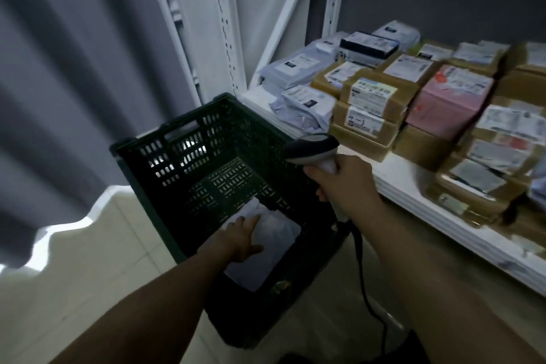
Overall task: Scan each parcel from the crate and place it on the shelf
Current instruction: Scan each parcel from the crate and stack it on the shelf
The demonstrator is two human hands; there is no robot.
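A dark green slotted crate (165,174) stands on the floor beside the shelf. One white soft parcel (274,242) lies at its bottom near corner. My left hand (240,238) reaches down into the crate and lies flat on that parcel, fingers spread. My right hand (339,177) grips the handle of a grey barcode scanner (313,148) above the crate's right rim, its head pointing left. The scanner's black cable (366,284) hangs down beside my arm. The white shelf (396,183) to the right carries many parcels.
On the shelf sit several brown taped boxes (372,97), a pink box (446,100) and grey mailer bags (292,68) at the back left. White slotted shelf uprights (224,23) rise behind the crate. A grey curtain (59,83) hangs on the left over a pale tiled floor.
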